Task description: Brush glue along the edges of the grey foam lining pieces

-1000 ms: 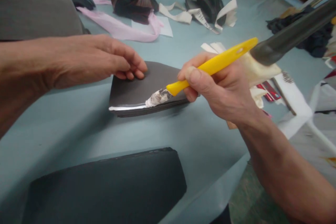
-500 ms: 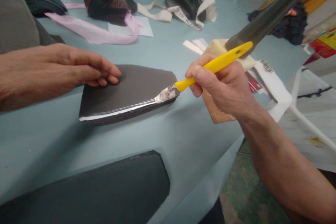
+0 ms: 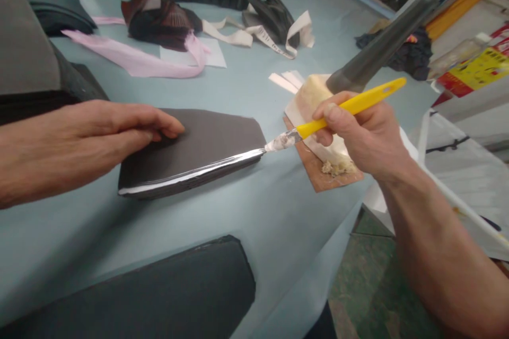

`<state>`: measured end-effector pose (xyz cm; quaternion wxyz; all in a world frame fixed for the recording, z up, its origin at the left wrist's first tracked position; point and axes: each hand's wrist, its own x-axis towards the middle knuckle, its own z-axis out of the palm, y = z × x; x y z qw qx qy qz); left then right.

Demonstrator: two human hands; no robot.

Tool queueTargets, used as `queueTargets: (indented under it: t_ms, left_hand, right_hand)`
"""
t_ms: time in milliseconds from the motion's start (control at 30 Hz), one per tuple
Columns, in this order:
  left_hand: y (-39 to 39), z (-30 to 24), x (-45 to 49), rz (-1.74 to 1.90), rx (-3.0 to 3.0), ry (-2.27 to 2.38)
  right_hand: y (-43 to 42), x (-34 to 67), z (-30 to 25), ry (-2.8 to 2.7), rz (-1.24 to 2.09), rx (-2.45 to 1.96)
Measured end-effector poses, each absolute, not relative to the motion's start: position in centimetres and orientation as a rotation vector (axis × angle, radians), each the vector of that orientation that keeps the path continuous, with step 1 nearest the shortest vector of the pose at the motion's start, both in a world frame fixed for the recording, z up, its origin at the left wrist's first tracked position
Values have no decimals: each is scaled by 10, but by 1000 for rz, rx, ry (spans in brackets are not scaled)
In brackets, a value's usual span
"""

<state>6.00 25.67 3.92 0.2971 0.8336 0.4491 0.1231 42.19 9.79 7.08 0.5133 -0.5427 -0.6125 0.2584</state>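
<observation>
One yellow-handled, white-smeared brush [image 3: 369, 99] is pinched in my right hand [image 3: 361, 135], its tip at the white-edged stack of flat dark-grey pieces [image 3: 214, 135] leftward; over that lies my left hand [image 3: 103, 135], whether gripping I cannot tell.

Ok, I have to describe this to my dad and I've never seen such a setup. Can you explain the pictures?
No robot here: these are a person's two bare hands. Every picture comes from one camera worn on the head, looking forward and down. The right hand holds a yellow brush, its whitish tip at the right end of a white line along the near edge of a dark stack. The left hand lies over that stack's left part, grasping nothing visible. The stack is on a blue-green table. Closer to the camera lies a second stack; farther back lies a pink strip, and toward the right a pale block sits on a brown board.
</observation>
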Motion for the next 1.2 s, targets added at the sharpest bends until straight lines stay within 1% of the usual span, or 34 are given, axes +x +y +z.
queueTargets:
  t_ms: [67, 200, 300, 533, 700, 900, 1067, 1200]
  left_hand:
    - [245, 45, 63, 232, 2297, 1126]
    - [220, 57, 73, 364, 2383, 891]
    - [205, 63, 75, 380, 2451, 791]
    - [186, 70, 76, 287, 2531, 913]
    - [180, 59, 84, 239, 2705, 939]
    - [178, 49, 92, 191, 2720, 1003]
    - [176, 57, 92, 120, 2744, 973]
    - [174, 63, 89, 164, 2732, 968]
  right_hand:
    - [101, 416, 73, -1448, 616, -1298]
    - [119, 393, 70, -1401, 604, -1254]
    - [143, 368, 68, -1408, 628, -1207]
    - [199, 322, 66, -1458, 749, -1127]
    - [227, 302, 56, -1486, 851, -1038]
    - [241, 285, 51, -1511, 943, -999]
    - [246, 278, 48, -1555, 956, -992]
    - [247, 281, 46, -1572, 935, -1026]
